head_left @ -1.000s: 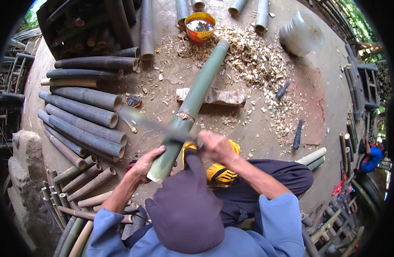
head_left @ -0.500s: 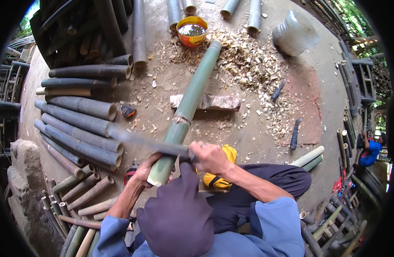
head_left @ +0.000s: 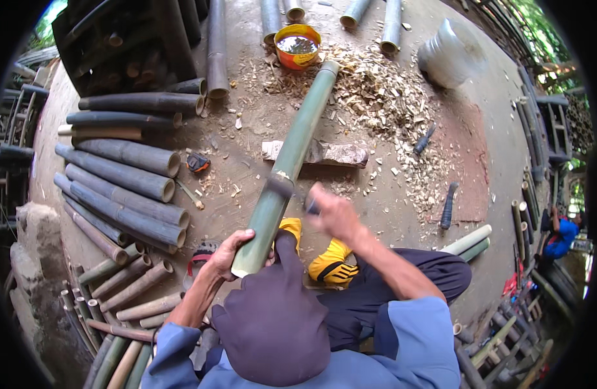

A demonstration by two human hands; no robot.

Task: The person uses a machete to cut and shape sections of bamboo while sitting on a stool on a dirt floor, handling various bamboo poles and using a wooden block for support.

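A long green bamboo pole (head_left: 305,123) slants away from me, its near cut end at my left hand (head_left: 228,254). That hand is wrapped round the near end, thumb on top. The pole's middle lies over a rough wooden block (head_left: 340,153) on the ground. My right hand (head_left: 336,212) grips the dark handle of a machete, held to the right of the pole. Its blurred blade (head_left: 280,186) crosses the bamboo just below the pale node ring. Motion smears the blade, so I cannot tell whether it touches the bamboo.
Pale chips (head_left: 383,97) lie beyond the block. A yellow-orange bucket of liquid (head_left: 298,57) stands by the pole's far end. Dark bamboo poles (head_left: 123,155) lie at left, beside a tape measure (head_left: 197,162). Two dark-handled tools (head_left: 448,206) lie at right. Another person (head_left: 561,233) is at far right.
The machete has swung from near my left hand up to the node, my right hand moving right and away. A thin pale sliver now lies left of the pole, below the tape measure.
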